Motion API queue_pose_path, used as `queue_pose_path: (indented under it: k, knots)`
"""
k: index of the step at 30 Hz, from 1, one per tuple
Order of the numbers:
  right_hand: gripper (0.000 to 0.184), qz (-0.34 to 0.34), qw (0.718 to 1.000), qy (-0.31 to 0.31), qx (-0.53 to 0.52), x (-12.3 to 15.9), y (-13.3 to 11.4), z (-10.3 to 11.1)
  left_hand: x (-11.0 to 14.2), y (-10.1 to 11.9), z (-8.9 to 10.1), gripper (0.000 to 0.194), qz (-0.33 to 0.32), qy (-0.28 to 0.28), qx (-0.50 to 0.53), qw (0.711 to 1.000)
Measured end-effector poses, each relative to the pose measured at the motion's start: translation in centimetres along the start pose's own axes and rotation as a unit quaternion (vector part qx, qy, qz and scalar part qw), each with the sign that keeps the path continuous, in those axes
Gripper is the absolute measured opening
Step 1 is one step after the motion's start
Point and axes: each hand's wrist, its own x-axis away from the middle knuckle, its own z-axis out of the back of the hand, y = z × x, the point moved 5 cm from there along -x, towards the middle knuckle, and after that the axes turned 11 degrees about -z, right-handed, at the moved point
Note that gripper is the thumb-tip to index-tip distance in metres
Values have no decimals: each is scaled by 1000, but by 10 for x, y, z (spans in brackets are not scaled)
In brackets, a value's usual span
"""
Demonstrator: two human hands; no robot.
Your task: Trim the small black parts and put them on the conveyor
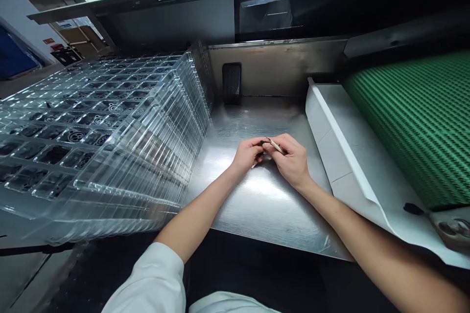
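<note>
Right hand (291, 161) fingers (279, 141) pinched a slim pale tool (275, 145); left hand (248, 154) curled against it, hold unclear; clear plastic trays (110, 122) stacked left, dark parts (75, 136) in pockets.

No legible text anywhere; red wall sign (49, 40) too small to read.

Slender pale tool (276, 145) pinched in right hand (289, 157), tip angled toward left hand (248, 153); small dark part (263, 143) at its fingertips; parts nearly touching.

Head-worn camera faces forward, down, close above left hand (249, 154), right hand (290, 159).
</note>
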Motion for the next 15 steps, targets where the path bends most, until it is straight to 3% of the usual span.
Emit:
queue_pose_path:
  k: [5, 9, 15]
  knots:
    - [22, 19, 999, 27, -1, 1, -9, 7, 1, 3, -1, 24, 28, -34, 82, 996]
    - [16, 42, 998, 3, -45, 3, -12, 5, 3, 1, -2, 34, 68, -56, 109, 990]
    - [21, 15, 1000, 10, -13, 1, -6, 3, 6, 3, -2, 34, 39, -46, 78, 995]
